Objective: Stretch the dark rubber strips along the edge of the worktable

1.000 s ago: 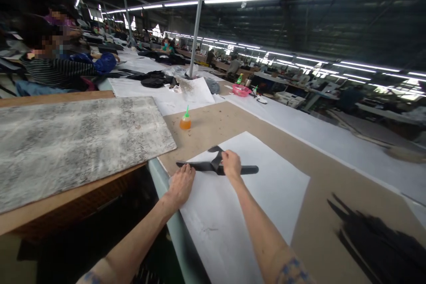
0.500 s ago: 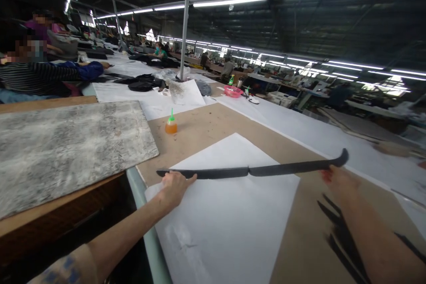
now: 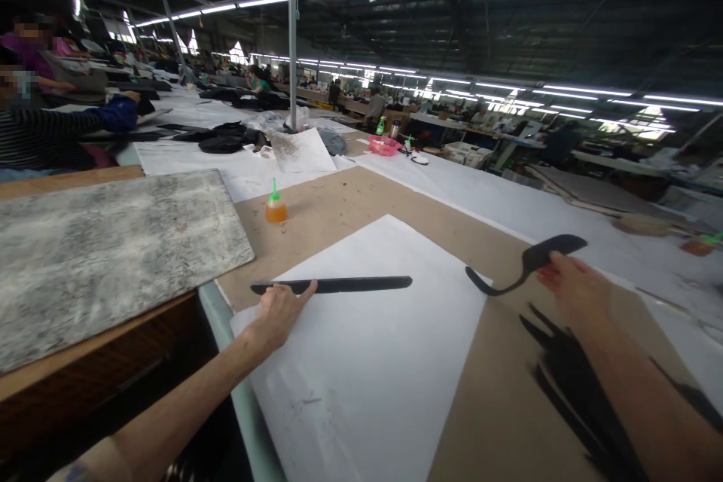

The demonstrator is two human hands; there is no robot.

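A narrow black fabric strip [image 3: 367,284] lies straight across a white sheet [image 3: 373,369] on the table. My left hand [image 3: 281,310] is over the strip's left end, pressing it down with the thumb stretched out along it. Above the brown board at the right, my right hand [image 3: 573,282] pinches a second black strip [image 3: 523,260], which hangs curled and twisted, its free end near the sheet's right corner. The two strips are apart. More black strips [image 3: 576,376] lie in a loose bunch beneath my right forearm, which covers part of them.
A small bottle of orange liquid [image 3: 276,209] with a green nozzle stands on the brown board [image 3: 350,199]. A stained grey board [image 3: 118,256] lies at the left. Farther off are a pink basket [image 3: 384,145], a metal post [image 3: 292,38] and people at tables.
The right-hand strip was stretched out, meeting the left strip end to end. It is now lifted away and curled up in my right hand. The left hand still presses its strip.
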